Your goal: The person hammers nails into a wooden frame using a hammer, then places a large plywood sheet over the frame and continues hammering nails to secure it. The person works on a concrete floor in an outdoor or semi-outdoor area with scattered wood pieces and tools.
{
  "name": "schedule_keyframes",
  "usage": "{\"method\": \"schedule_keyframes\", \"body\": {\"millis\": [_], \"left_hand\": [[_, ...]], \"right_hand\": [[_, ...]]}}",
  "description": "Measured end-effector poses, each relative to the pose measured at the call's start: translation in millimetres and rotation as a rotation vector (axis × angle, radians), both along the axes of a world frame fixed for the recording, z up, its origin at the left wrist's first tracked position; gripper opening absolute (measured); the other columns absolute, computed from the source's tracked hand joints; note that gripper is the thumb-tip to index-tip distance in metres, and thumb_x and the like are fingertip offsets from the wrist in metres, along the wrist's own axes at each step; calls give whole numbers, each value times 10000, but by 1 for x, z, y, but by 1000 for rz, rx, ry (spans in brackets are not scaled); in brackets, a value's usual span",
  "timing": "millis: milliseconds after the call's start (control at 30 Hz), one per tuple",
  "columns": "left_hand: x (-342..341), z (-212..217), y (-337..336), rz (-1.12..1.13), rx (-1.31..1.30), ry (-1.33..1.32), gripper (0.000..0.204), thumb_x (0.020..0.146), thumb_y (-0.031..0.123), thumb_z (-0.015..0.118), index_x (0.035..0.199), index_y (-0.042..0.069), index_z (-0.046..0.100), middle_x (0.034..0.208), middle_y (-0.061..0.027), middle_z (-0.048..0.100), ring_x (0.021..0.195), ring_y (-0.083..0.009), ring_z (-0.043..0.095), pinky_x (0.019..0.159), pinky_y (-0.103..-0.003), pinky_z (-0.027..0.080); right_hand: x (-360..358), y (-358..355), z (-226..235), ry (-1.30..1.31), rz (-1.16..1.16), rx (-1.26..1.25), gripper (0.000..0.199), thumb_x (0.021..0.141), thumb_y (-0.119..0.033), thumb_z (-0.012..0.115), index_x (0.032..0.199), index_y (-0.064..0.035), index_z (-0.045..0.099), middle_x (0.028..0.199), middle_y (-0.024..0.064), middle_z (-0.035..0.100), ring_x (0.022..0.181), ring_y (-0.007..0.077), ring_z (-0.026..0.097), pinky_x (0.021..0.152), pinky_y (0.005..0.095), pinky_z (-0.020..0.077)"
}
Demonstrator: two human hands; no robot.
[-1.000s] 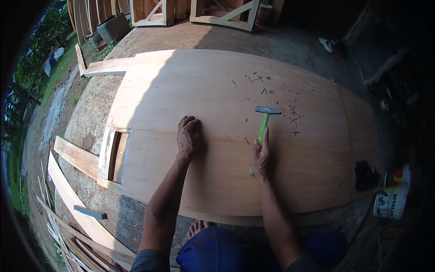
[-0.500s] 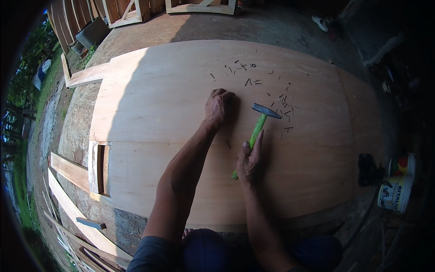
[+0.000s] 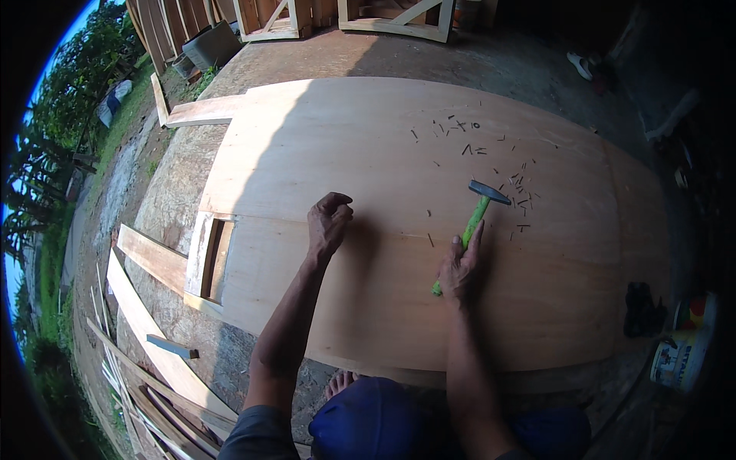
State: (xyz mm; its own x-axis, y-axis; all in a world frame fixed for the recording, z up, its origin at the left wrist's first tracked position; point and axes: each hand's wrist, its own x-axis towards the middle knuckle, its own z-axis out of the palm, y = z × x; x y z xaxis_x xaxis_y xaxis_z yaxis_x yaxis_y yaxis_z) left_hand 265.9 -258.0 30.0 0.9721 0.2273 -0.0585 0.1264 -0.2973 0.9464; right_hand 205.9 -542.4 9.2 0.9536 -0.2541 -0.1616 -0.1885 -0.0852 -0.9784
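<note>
**Hands and hammer on a plywood sheet**

A person is kneeling over a large pale plywood sheet lying on the ground. The right hand is gripping the green handle of a steel-headed hammer, which is lying slanted on the sheet with its head pointing away. The left hand is resting on the plywood, fingers curled in a pinch; whether it is holding anything cannot be told. Small dark nails are lying scattered just beyond the hammer head.

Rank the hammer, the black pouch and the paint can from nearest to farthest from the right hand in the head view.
1. Hammer: its green handle lies under the right hand.
2. Black pouch: to the right, at the plywood's edge.
3. Paint can: farther right, off the plywood.
</note>
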Motion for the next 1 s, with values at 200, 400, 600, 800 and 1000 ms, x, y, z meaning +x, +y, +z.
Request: {"method": "schedule_keyframes", "body": {"millis": [200,400,600,800,1000], "left_hand": [[-63,1,112,293,-280,-48,253,963,165,699,1149,-5,708,1031,-111,754,864,-163,709,762,-292,557],[-82,-22,120,413,515,-232,55,913,112,695,961,102,672,912,-87,693,945,-301,609,861,-426,466],[-71,-24,117,470,330,-103,112,941,181,675,1047,143,672,996,-86,708,1034,-301,621,994,-461,417],[-61,-22,109,428,564,-199,130,925,210,688,1047,166,697,1148,-19,684,1288,-262,538,1190,-522,258],[-63,-25,111,424,665,-107,147,917,247,687,1048,182,702,1243,-8,644,1345,-248,493,1203,-543,232]], "right_hand": [[-1,9,8,-90,-37,-39,665,1086,-196,454,1655,-174,110,1364,209,537,449,128,490,358,288,411],[-20,55,24,-96,86,-62,684,1081,-219,468,1653,-132,104,1047,135,596,445,101,460,364,272,402],[-43,121,40,-107,334,47,656,1070,-199,464,1646,-97,166,703,-14,468,457,58,408,402,239,386],[-41,149,28,-223,472,-57,656,1032,-101,527,1624,-62,248,778,72,621,539,115,503,514,288,452],[-33,179,53,-334,674,-405,670,1022,-101,534,1620,-52,238,709,115,608,544,202,585,522,370,490]]}}
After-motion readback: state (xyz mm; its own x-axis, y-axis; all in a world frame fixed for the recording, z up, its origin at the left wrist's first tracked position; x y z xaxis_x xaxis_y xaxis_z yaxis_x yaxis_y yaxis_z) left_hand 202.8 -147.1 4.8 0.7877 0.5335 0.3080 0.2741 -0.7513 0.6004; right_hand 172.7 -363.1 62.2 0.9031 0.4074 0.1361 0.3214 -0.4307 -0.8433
